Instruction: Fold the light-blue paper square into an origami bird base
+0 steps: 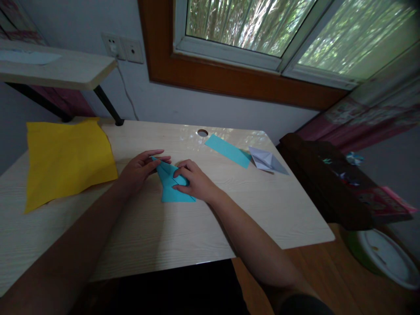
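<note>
**Creasing the blue fold: notes on hand placement**

Folded blue paper [172, 186] lies flat on the counter [157, 232], near its middle, pointed end toward the window. Both hands are on it.

Left hand [139, 168]: fingers [160, 159] stretched out nearly flat, tips resting on the upper point of the paper. Not gripping, only pressing down. Right hand [197, 181]: fingers curled, tips pressing the right-hand flap near the centre line; the thumb lies low along the edge. Whether it pinches a layer or merely pins it, I cannot tell.

Judgement on doing the crease well: the left hand should anchor the tip so the sheet does not pivot, while the right aligns the flap edge with the centre line before any pressure runs along it. Crease from the middle outward; a fingertip drag beginning at one end tends to skew the layers. The counter is smooth and glossy, so the paper probably slides easily, which makes firm downward pressure matter.

Nearby, untouched: yellow sheet [67, 159] to the left, light blue strip [228, 150] and a white folded piece [267, 161] to the right, well apart from the hands.
</note>
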A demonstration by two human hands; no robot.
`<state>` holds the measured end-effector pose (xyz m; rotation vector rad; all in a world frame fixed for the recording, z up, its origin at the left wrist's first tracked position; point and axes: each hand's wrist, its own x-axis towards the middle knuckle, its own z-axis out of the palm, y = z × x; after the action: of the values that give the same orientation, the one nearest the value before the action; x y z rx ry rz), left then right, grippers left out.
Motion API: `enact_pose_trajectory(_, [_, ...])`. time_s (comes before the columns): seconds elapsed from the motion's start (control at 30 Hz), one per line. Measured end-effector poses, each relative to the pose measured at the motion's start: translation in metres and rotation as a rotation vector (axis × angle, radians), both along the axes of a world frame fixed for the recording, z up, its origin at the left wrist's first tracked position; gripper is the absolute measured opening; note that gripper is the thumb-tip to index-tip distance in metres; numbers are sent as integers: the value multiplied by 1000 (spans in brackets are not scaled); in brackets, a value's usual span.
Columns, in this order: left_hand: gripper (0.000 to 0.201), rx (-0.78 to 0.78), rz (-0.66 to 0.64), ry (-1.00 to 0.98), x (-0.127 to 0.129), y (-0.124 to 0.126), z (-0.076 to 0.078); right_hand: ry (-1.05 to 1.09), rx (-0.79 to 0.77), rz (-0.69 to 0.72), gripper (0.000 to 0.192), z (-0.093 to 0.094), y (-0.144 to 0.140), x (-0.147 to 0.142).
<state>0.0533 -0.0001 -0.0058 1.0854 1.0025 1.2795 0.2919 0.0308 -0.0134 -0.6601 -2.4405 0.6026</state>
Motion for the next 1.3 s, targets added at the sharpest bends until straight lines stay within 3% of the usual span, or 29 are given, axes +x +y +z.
enact_pose_trajectory(0.27, [44, -10, 32, 43, 2, -3, 6, -8, 5, 5, 30, 0, -1, 0])
enact_pose_trajectory(0.53, [37, -54, 53, 238, 2, -1, 2, -19, 27, 12, 31, 0, -1, 0])
enact_pose_trajectory(1.07, [33, -8, 255, 167, 5, 1, 1, -42, 29, 6, 31, -1, 0, 0])
enact_pose_trajectory(1.3, [36, 18, 236, 210, 4, 2, 0, -55, 23, 13, 32, 1, -1, -1])
